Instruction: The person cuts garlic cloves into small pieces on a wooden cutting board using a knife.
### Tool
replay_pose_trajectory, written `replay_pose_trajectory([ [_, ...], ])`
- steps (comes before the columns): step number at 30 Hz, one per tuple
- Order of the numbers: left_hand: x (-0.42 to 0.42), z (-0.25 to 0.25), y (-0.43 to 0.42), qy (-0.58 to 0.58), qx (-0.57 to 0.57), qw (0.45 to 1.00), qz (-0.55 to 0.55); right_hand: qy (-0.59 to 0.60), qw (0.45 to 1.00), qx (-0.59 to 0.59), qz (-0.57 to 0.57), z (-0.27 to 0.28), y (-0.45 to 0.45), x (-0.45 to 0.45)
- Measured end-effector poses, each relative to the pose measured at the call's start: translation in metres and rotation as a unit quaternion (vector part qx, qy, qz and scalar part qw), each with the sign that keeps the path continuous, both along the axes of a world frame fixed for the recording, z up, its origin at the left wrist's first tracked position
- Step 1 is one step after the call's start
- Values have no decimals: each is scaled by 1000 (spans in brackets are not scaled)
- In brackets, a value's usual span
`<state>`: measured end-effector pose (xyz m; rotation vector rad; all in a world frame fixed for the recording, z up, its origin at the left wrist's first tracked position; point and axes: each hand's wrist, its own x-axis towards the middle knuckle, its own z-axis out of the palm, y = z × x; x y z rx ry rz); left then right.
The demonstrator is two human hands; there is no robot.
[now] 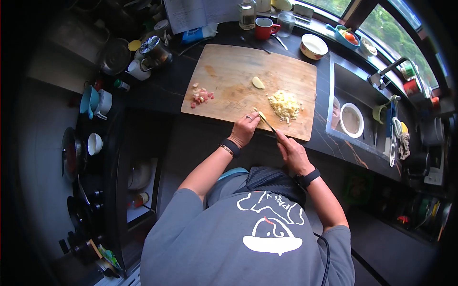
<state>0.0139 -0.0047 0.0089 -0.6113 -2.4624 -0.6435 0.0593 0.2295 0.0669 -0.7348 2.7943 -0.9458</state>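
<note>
On the wooden cutting board [229,62], my left hand [244,129] is closed with its fingertips on a small pale yellow vegetable piece [256,112] near the front edge. My right hand [294,155] grips a knife [270,125], whose blade points up and left against that piece. Whether it is garlic or potato I cannot tell. A heap of finely diced pale yellow bits [285,105] lies right of the blade. Farther back rests a single oval pale yellow piece [258,83]. Small pinkish bits [201,97] are gathered at the board's left side.
Right of the board is a sink [332,86] holding a white bowl [351,120]. Behind stand a red mug [264,28], a glass jar [286,23] and a floral white bowl [314,46]. A moka pot [155,50] and pans crowd the left.
</note>
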Motion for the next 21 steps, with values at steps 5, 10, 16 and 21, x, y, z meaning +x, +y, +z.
replay_pose_trajectory([
  [5, 1, -3, 1, -4, 9, 1000, 2, 62, 998, 10, 7, -14, -3, -4],
  [10, 0, -4, 1, -10, 11, 1000, 4, 74, 997, 5, 5, -32, -4, -7],
  [16, 1, -4, 2, -11, 16, 1000, 8, 30, 999, -10, 14, -27, 28, 13],
  [21, 0, -6, -3, -12, 30, 999, -5, -51, 998, -26, 17, -3, 61, 33],
])
